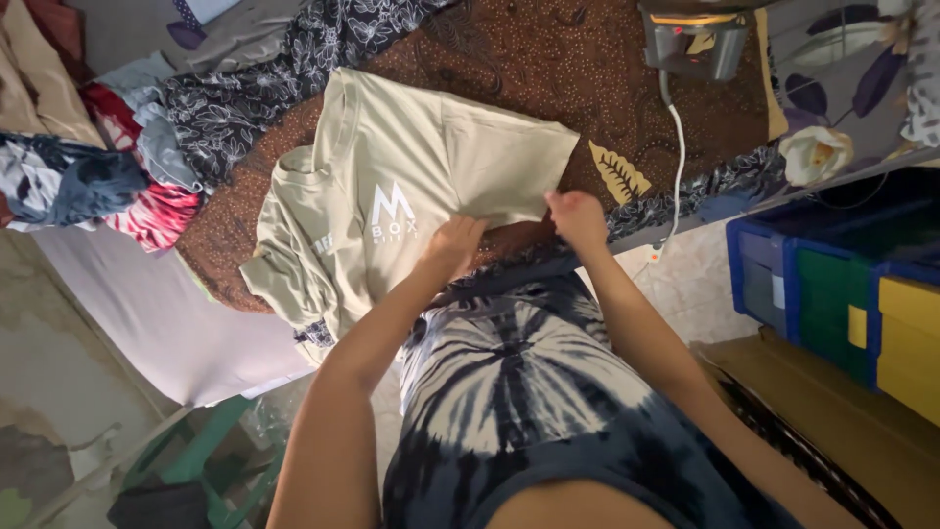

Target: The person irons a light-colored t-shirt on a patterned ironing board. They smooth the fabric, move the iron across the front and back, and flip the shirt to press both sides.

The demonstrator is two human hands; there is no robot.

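A pale beige T-shirt (392,181) with a white printed mark lies spread on a brown patterned cloth (548,69) that covers the table. My left hand (452,245) rests on the shirt's near hem, fingers curled onto the fabric. My right hand (578,217) pinches the shirt's near right edge by the folded side. The shirt's collar end hangs toward the left edge of the table, partly crumpled.
A clothes iron (697,41) with a white cord (676,167) stands at the far right of the table. A pile of clothes (108,167) lies at the left. Blue, green and yellow bins (842,284) and a cardboard box (813,411) stand at the right.
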